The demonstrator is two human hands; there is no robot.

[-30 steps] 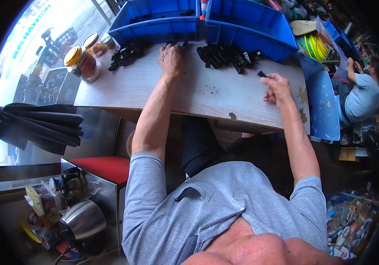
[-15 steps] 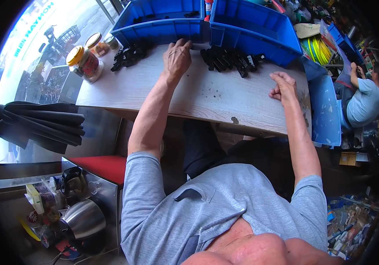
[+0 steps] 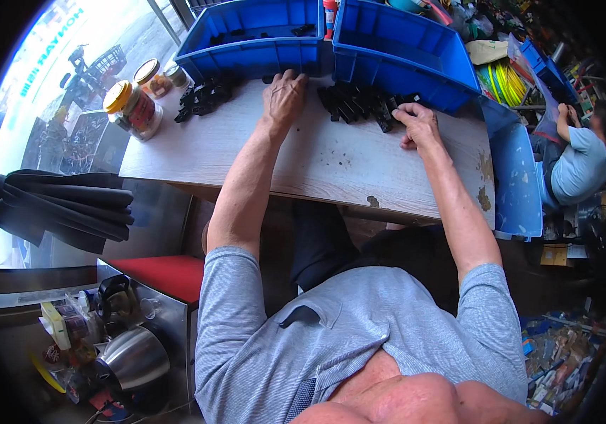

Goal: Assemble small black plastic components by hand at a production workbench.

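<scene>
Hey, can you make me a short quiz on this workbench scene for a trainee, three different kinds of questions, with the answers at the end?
1. Multiple choice: Where is the person's left hand?
A) inside a blue bin
B) between the left pile and the right pile of black parts
C) on a jar
2. True or false: The person's right hand is nearer the right pile than the left pile.
3. Short answer: Which of the two dark blue bins behind the piles shows black parts inside?

Key:
1. B
2. True
3. The left one
</scene>
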